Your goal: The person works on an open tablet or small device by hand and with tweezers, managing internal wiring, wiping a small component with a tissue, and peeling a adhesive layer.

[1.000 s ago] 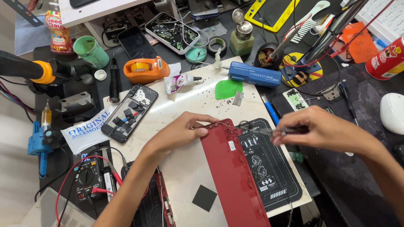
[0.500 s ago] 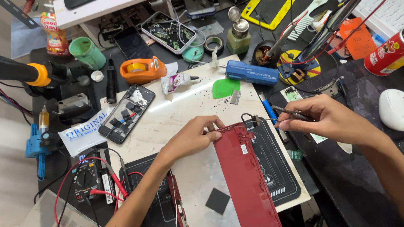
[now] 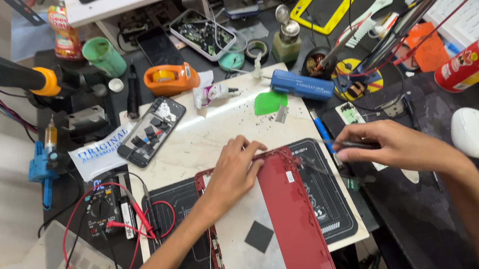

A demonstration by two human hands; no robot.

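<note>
Red device shell (image 3: 290,215) lies on the counter (image 3: 222,130) under your left-hand (image 3: 232,171) fingers (image 3: 249,149), which spread flat on its top edge, holding nothing. Your right hand (image 3: 395,146) sits just right of it, fingers pinched narrow on thin tweezers (image 3: 338,143) pointing left toward the shell's corner.

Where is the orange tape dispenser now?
In the head view, the orange tape dispenser sits upper left of centre, behind the opened phone, right of the green cup.
</note>
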